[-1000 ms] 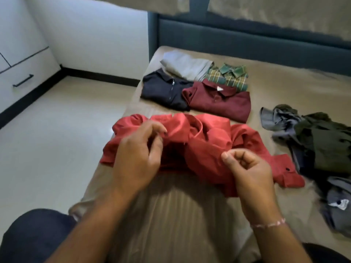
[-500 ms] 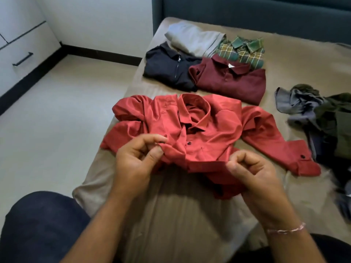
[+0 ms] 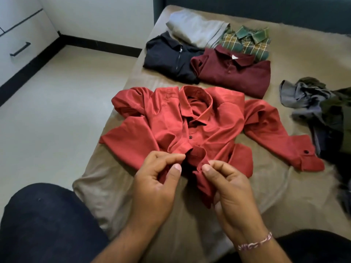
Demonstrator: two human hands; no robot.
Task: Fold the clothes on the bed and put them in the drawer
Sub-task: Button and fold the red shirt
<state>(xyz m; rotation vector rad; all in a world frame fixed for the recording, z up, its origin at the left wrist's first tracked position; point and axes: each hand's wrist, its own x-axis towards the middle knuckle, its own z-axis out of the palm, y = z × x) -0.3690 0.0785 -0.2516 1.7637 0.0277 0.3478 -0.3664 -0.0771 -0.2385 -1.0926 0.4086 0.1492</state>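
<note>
A red long-sleeved shirt [image 3: 209, 126] lies collar up on the beige bed [image 3: 294, 196], sleeves spread to both sides. My left hand [image 3: 157, 185] pinches the shirt's front placket near the lower edge. My right hand [image 3: 229, 188] pinches the opposite placket edge just beside it. Behind the red shirt lie folded clothes: a dark navy zip top [image 3: 171, 56], a maroon polo [image 3: 235, 73], a grey garment [image 3: 197, 29] and a green plaid shirt [image 3: 247, 40]. A white drawer front [image 3: 20, 44] with a black handle is at the far left.
A crumpled heap of grey and olive clothes [image 3: 322, 107] sits on the bed's right side. The dark blue headboard [image 3: 247, 6] runs along the back. Pale floor [image 3: 57, 111] lies between bed and drawers. My dark-trousered knee [image 3: 43, 224] is at the lower left.
The red shirt went from bunched to spread out with its collar showing. Both hands moved closer together onto the lower front placket. The view tilted down.
</note>
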